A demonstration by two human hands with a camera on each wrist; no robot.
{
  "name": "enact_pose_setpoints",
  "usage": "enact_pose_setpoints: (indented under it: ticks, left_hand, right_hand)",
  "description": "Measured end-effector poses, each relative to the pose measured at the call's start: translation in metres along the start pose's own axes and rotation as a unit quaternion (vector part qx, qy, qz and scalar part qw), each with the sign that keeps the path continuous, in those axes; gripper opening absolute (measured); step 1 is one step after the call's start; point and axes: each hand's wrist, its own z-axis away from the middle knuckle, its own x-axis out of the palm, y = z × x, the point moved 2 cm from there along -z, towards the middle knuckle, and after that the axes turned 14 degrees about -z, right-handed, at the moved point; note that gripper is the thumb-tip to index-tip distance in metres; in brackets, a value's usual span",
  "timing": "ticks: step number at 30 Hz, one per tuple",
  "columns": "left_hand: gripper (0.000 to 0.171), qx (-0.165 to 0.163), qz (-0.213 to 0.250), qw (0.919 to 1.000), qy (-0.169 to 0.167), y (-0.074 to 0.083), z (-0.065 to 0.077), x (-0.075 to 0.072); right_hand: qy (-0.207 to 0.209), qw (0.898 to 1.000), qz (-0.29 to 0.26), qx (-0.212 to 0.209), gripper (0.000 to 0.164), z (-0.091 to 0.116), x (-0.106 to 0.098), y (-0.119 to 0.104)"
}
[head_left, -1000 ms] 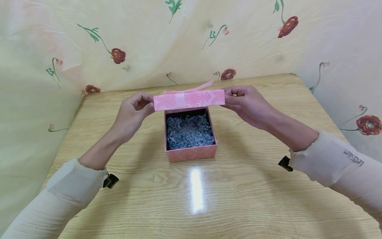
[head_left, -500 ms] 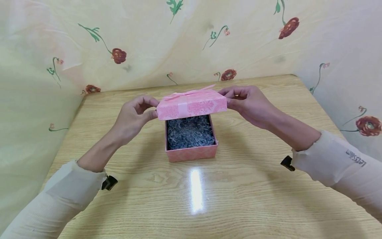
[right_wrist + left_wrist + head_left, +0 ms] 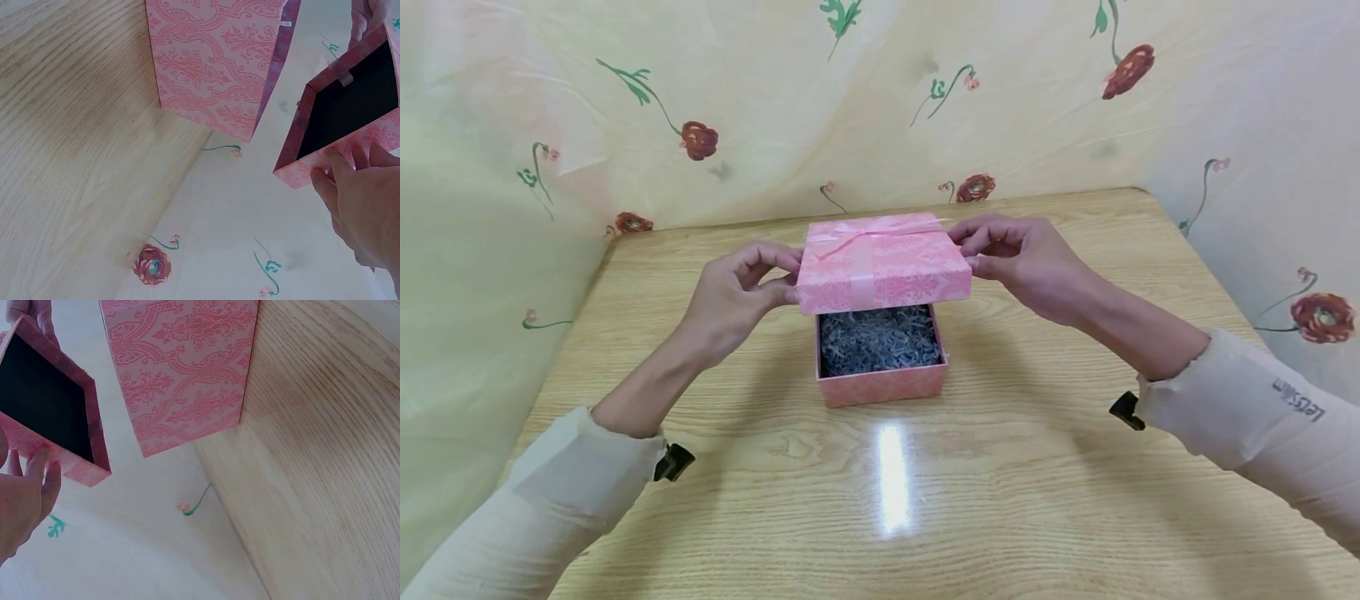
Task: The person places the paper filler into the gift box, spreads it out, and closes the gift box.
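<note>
A pink patterned lid (image 3: 887, 262) with a ribbon bow is held by its two sides above the pink gift box (image 3: 883, 387). My left hand (image 3: 730, 300) pinches the lid's left edge, and my right hand (image 3: 1030, 262) pinches its right edge. Blue-grey shredded paper (image 3: 880, 340) fills the box, whose back part the lid hides. Both wrist views show the lid's black inside (image 3: 44, 394) apart from the box's patterned side (image 3: 209, 62).
The box stands on a wood-grain table (image 3: 805, 492). Behind the table and at its sides hangs a pale cloth (image 3: 760, 100) printed with red flowers.
Both hands have lowered the lid's front edge toward the box, tilting it so that its top and bow now show. The lid covers more of the shredded paper. The box has not moved.
</note>
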Motion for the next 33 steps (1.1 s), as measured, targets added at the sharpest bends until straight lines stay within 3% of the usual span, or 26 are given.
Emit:
enact_pose_setpoints:
  ticks: [10,24,33]
  left_hand:
    - [0.024,0.002,0.019,0.9996,0.019,0.001,0.007,0.001]
    - [0.024,0.014,0.014,0.999,0.041,-0.002,0.012,0.0]
    - [0.024,-0.002,0.007,0.9991,0.042,-0.011,0.018,0.006]
  right_hand:
    - [0.003,0.998,0.068,-0.012,0.011,0.004,0.005,-0.002]
    - [-0.014,0.997,0.067,-0.042,0.01,0.005,0.008,0.003]
    - [-0.018,0.995,0.092,-0.047,0.007,0.006,0.009,0.011]
